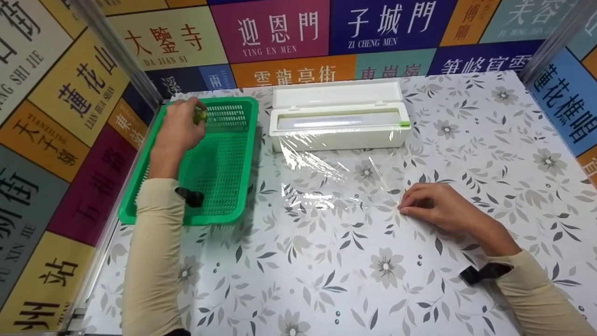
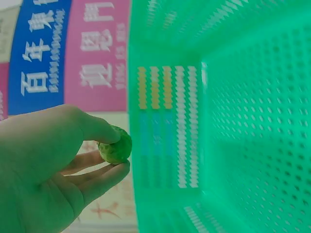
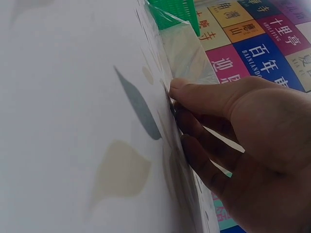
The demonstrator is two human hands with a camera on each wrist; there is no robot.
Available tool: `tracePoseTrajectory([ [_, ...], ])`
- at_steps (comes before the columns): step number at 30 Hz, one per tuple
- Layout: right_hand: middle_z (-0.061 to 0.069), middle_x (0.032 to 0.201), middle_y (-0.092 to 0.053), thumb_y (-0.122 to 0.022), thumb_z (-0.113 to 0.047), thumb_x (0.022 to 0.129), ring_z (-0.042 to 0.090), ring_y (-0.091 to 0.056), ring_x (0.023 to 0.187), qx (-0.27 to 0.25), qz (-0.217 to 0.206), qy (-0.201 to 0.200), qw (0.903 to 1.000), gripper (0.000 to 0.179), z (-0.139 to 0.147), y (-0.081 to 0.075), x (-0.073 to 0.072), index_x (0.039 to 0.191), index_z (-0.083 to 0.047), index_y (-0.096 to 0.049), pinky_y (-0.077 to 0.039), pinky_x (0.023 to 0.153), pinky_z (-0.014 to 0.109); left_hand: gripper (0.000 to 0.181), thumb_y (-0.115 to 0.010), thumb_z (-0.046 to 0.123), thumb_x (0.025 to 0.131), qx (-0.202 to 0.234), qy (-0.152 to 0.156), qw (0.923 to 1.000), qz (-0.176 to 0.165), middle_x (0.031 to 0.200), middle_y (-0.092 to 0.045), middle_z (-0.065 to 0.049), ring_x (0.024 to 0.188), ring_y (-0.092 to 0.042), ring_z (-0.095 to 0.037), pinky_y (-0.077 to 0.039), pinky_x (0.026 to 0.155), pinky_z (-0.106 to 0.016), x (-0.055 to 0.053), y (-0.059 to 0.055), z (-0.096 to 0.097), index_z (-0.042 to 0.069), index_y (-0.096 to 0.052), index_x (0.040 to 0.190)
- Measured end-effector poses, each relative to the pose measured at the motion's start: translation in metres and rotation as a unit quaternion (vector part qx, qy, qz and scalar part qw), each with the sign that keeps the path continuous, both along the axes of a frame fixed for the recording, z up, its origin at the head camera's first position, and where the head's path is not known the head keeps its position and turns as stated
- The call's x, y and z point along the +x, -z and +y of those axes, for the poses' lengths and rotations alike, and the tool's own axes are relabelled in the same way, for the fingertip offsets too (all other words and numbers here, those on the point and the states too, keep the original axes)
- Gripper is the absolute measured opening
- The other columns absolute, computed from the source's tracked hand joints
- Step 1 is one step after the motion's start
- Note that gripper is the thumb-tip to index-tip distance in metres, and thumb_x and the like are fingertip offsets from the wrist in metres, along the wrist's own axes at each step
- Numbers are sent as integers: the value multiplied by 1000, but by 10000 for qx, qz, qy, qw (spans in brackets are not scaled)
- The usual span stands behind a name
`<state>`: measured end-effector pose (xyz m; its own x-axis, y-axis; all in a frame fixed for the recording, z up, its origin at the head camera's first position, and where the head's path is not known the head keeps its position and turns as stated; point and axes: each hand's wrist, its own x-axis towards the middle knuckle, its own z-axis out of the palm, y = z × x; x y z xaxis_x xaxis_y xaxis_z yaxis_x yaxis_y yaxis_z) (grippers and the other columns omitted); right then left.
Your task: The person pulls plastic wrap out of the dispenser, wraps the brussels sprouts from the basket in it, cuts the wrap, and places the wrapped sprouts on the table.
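My left hand (image 1: pixel 179 123) is over the far left part of a green plastic basket (image 1: pixel 252 154). Between thumb and fingers it holds a small, round green fruit (image 2: pixel 115 145) with uneven skin, partly covered by the fingers in the head view. On the table, my right hand (image 1: pixel 436 205) pinches the near right corner of a sheet of clear cling film (image 1: pixel 317 186), thumb against forefinger. That sheet runs out of a white cling film box (image 1: pixel 340 140) and lies across the patterned tabletop. In the right wrist view the fingertips (image 3: pixel 179 83) are right at the tabletop.
The box's lid (image 1: pixel 336 93) stands raised at the back, and a green slider (image 1: pixel 404 124) sits at its right end. Printed panels (image 1: pixel 280 32) wall the table's back and sides. A floral cover (image 1: pixel 387 270) lies over the tabletop.
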<state>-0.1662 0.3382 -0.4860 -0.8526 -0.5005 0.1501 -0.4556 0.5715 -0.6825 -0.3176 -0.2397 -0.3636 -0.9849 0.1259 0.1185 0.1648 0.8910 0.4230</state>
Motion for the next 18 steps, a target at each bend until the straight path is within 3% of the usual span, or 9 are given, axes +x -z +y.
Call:
tracePoseTrajectory([
  [6,-11,104,-79,-87,-13,91,6,-71,97,7,59,-23,10000,12,-1,-1,0,97,-23,-86,-53,87,13,31,-60,6,106,79,378,9981,471,138,-62,-27,124,-62,-41,-56,103,-58,9,-12,27,0,-64,137],
  [18,-8,103,-80,-87,-10,91,6,-71,94,-155,158,-132,9997,13,-1,0,1,97,-21,-86,-55,82,14,25,-64,6,106,265,1123,9870,1120,132,-67,-20,119,-66,-33,-60,102,-49,32,-17,68,5,-69,131],
])
